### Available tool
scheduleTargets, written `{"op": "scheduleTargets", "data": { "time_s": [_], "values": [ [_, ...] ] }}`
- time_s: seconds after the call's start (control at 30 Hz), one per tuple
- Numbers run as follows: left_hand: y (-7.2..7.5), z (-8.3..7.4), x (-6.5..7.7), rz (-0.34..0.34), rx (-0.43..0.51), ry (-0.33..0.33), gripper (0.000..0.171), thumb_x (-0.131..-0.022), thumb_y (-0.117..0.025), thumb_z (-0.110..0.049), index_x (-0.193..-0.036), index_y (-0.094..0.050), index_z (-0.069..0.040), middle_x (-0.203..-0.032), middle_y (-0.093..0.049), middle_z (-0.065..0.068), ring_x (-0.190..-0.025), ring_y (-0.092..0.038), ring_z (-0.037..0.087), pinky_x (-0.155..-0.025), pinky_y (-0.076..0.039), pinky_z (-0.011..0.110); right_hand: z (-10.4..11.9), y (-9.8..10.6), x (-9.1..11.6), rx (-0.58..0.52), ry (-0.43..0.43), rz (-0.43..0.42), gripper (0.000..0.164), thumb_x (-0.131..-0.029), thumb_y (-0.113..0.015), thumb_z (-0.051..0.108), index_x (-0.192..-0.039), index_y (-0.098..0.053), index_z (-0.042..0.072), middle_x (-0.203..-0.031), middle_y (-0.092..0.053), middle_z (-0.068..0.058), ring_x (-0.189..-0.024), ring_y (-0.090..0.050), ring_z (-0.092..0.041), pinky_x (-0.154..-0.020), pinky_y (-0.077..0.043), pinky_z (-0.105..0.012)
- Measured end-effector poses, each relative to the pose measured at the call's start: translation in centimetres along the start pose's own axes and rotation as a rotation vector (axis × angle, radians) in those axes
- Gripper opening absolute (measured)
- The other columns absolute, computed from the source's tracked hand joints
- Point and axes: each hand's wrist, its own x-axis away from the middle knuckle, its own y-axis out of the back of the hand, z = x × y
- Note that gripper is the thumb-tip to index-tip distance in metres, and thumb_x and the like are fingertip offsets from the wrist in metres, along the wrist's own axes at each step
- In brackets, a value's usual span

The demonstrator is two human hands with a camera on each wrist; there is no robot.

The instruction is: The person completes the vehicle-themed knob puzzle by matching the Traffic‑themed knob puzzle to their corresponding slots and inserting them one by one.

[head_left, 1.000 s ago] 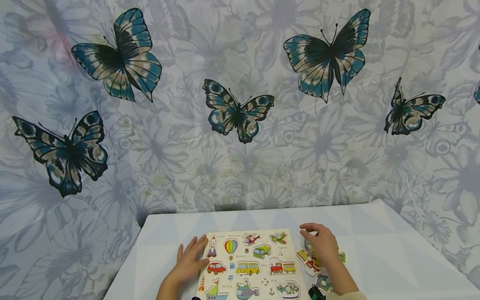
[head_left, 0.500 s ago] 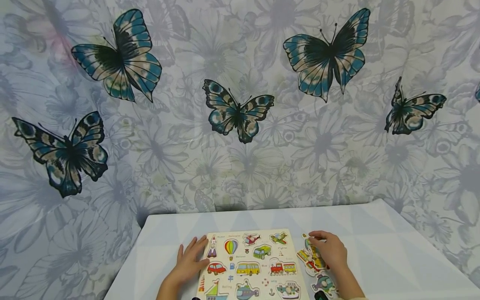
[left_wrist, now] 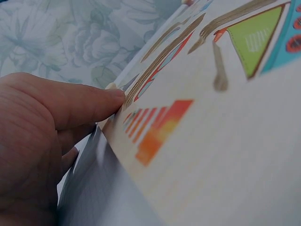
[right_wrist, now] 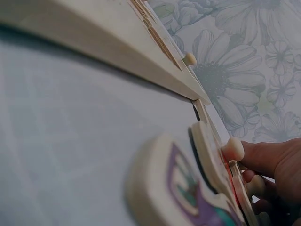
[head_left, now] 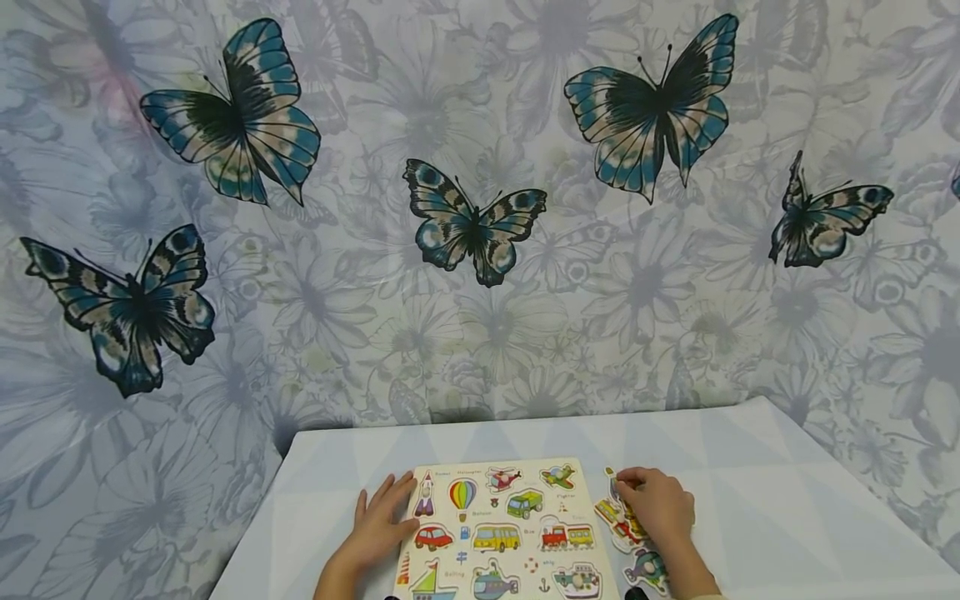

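A pale wooden puzzle board [head_left: 517, 567] printed with vehicles lies on the table. My left hand [head_left: 372, 529] rests at its left edge, fingers spread, thumb at the board; in the left wrist view the left hand [left_wrist: 51, 106] touches the edge beside orange stripes. To the board's right, knobbed wooden puzzle pieces [head_left: 617, 523] overlap in a pile. My right hand [head_left: 660, 504] is over the pile's far part, fingers curled, pinching a piece by its knob [right_wrist: 233, 149]. The fingers hide most of that piece. In the right wrist view, the right hand's thumb [right_wrist: 263, 156] meets the knob.
A purple and green puzzle piece [head_left: 647, 568] lies nearest me in the pile. The white tablecloth [head_left: 787, 517] extends to the right and left of the board. Behind the table hangs a floral backdrop [head_left: 480, 350] with large butterflies.
My right hand has come from above the top of the pile, moved slightly right and down, and closed its fingers at a piece. The left hand and board have stayed put.
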Motion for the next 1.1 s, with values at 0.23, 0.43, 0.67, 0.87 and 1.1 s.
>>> {"op": "scheduleTargets", "data": {
  "time_s": [0.23, 0.43, 0.67, 0.87, 1.1],
  "values": [
    [0.15, -0.08, 0.12, -0.008, -0.017, 0.0, 0.066, -0.084, -0.074, -0.013, -0.145, -0.051, -0.006, -0.16, -0.038, 0.013, -0.152, -0.016, 0.046, -0.115, 0.015, 0.071, 0.21, -0.29, -0.18, 0.012, -0.011, -0.003, 0.02, -0.084, -0.076, 0.033, -0.097, -0.079, 0.018, -0.079, -0.072, 0.006, -0.072, -0.062, -0.018, -0.069, -0.036, -0.043],
    [0.04, -0.16, -0.01, -0.014, -0.008, 0.01, 0.066, -0.084, -0.074, -0.012, -0.145, -0.051, -0.007, -0.161, -0.038, 0.013, -0.153, -0.015, 0.045, -0.116, 0.016, 0.07, 0.24, -0.19, -0.29, 0.009, -0.004, -0.016, 0.021, -0.084, -0.076, 0.033, -0.096, -0.078, 0.017, -0.077, -0.071, 0.006, -0.071, -0.061, -0.017, -0.069, -0.036, -0.043],
    [0.1, -0.24, 0.18, -0.013, -0.003, 0.003, 0.066, -0.083, -0.074, -0.013, -0.145, -0.051, -0.006, -0.161, -0.037, 0.013, -0.153, -0.014, 0.046, -0.115, 0.016, 0.071, 0.33, -0.19, -0.31, -0.004, -0.027, -0.008, 0.019, -0.084, -0.076, 0.03, -0.095, -0.078, 0.015, -0.075, -0.07, 0.007, -0.069, -0.059, -0.016, -0.069, -0.034, -0.043],
    [0.05, -0.19, 0.31, -0.012, -0.006, 0.005, 0.067, -0.083, -0.075, -0.013, -0.145, -0.051, -0.006, -0.161, -0.037, 0.013, -0.153, -0.014, 0.046, -0.115, 0.016, 0.071, 0.26, -0.18, -0.28, -0.034, -0.024, -0.019, 0.019, -0.086, -0.075, 0.029, -0.098, -0.079, 0.015, -0.078, -0.072, 0.005, -0.071, -0.061, -0.017, -0.068, -0.035, -0.042],
    [-0.06, -0.26, 0.23, -0.01, -0.011, -0.001, 0.066, -0.083, -0.074, -0.013, -0.145, -0.051, -0.006, -0.161, -0.038, 0.013, -0.152, -0.015, 0.047, -0.115, 0.015, 0.071, 0.35, 0.05, -0.09, -0.095, 0.019, -0.052, 0.019, -0.089, -0.073, 0.028, -0.104, -0.079, 0.019, -0.093, -0.074, -0.003, -0.081, -0.064, -0.023, -0.072, -0.039, -0.047]
  ]
}}
